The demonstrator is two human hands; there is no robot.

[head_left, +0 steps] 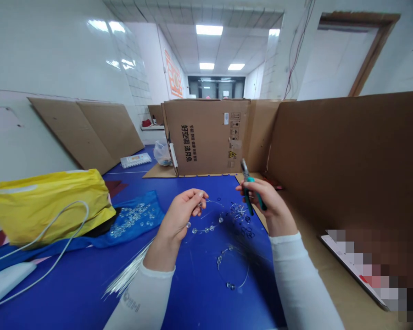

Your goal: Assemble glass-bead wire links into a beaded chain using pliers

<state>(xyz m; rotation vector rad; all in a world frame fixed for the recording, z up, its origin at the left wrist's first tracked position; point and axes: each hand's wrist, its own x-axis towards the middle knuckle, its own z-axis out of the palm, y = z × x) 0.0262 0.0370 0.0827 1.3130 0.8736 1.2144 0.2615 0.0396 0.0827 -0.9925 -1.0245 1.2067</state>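
Observation:
My left hand [179, 222] pinches the end of a thin wire strung with clear beads [206, 228], which curves away to the right over the blue tabletop [192, 302]. My right hand [268, 206] grips teal-handled pliers [250, 195], their jaws pointing up and away from the wire. Between my hands lies a small tangle of wire and beads [239, 213]. Below it rests a looser beaded wire loop [227, 268]. To the left, a blue cloth [141, 220] holds many loose clear beads, and a bundle of straight silver wires [127, 270] lies near my left wrist.
A yellow bag [48, 206] and a white cable [67, 229] lie at the left, with a white device [3, 284] in front. Cardboard walls [206, 137] stand ahead and to the right. A plastic bag [162, 153] and a white tray [135, 160] sit farther back.

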